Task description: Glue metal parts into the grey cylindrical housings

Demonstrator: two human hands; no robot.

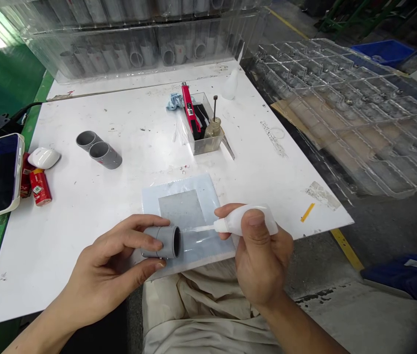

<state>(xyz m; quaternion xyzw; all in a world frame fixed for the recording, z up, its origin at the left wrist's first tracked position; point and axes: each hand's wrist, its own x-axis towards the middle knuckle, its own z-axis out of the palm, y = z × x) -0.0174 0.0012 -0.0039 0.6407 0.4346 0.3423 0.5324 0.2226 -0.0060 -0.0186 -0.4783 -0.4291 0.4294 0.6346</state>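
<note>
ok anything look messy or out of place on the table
Slightly: an orange strip lies loose near the front right corner of the white tabletop, beside a grimy patch marring its pale surface.

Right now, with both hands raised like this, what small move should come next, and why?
Probably the right hand should steady the nozzle of the white bottle at the near edge of the gray tube: the left hand holds the tube sideways, open end facing the nozzle, and whether they touch is unclear.
</note>
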